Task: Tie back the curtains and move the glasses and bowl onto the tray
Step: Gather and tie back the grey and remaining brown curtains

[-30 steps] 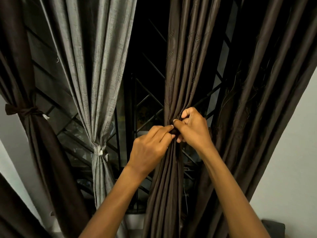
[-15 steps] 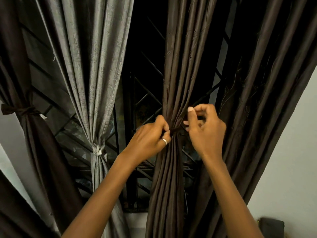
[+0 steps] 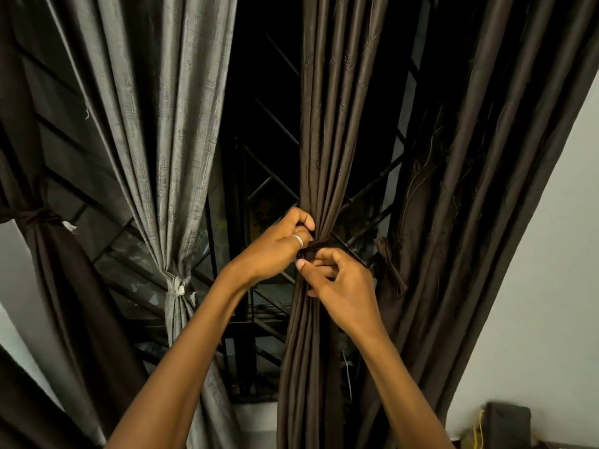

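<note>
A tie [image 3: 320,245] cinches the brown curtain [image 3: 324,124]. The left hand [image 3: 275,247] pinches it at 9 o'clock, the right hand [image 3: 343,286] at 5 o'clock, both grips clamped.

Only a thin brown strip of a surface [image 3: 557,446] shows at the lower right corner, below the white wall [image 3: 534,286]. A dark boxy object [image 3: 508,422] stands at its back edge, a thin yellow cord [image 3: 479,427] hanging just left of it.

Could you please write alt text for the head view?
The left hand and right hand pinch a dark band tied around a gathered brown curtain before a barred window. To the left, a grey curtain hangs already tied.
</note>
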`<state>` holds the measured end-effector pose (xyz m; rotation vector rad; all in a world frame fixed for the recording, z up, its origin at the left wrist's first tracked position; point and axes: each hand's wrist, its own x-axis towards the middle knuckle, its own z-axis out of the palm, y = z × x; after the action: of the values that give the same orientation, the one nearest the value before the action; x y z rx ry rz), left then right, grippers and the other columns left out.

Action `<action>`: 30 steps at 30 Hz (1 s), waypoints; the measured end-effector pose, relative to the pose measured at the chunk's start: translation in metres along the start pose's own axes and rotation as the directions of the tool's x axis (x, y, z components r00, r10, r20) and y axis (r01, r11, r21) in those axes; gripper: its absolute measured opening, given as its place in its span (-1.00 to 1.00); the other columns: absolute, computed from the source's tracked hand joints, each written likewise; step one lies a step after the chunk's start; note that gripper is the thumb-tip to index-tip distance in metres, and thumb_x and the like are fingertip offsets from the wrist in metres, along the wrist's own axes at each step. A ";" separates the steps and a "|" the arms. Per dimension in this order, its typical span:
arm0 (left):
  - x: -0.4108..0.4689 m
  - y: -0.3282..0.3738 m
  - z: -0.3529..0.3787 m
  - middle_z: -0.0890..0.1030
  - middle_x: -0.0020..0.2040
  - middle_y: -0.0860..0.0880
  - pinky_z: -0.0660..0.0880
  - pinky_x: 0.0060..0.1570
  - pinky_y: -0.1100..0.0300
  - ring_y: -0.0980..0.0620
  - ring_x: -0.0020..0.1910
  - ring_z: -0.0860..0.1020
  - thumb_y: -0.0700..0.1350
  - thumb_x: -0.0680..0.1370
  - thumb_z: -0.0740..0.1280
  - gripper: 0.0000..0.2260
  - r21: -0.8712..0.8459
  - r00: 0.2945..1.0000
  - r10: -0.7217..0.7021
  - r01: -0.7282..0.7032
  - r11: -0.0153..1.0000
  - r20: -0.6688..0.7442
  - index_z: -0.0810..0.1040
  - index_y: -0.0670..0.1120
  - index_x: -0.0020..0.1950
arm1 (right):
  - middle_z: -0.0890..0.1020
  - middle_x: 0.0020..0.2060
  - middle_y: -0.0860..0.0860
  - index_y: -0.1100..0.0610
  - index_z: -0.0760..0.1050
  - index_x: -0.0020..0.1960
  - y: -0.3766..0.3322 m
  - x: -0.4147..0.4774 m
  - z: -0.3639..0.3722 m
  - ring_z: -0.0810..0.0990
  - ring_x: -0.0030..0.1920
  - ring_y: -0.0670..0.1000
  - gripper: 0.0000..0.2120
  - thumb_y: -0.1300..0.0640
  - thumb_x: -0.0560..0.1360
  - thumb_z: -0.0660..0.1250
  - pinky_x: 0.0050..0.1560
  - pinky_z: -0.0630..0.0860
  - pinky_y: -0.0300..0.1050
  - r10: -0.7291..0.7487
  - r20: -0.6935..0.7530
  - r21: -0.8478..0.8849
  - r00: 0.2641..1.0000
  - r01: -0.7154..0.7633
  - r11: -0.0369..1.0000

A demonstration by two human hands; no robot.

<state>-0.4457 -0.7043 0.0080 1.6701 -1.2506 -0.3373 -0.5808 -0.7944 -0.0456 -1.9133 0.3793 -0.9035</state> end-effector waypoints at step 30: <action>-0.027 -0.034 0.029 0.75 0.02 -0.01 0.62 -0.06 0.27 0.03 0.04 0.71 -0.19 0.54 0.46 -0.80 -0.333 0.890 0.009 -0.179 0.926 -0.455 0.70 -0.02 0.14 | 0.71 -0.26 -0.07 0.01 0.65 -0.09 0.009 0.032 -0.018 0.73 -0.21 -0.14 -0.87 0.01 0.60 0.39 -0.21 0.69 -0.06 -0.077 0.047 -0.054 0.996 0.080 0.995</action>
<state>-0.4582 -0.6973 -0.0419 1.2622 -0.8553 -0.1035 -0.5716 -0.8296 -0.0348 -2.0082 0.3080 -0.9083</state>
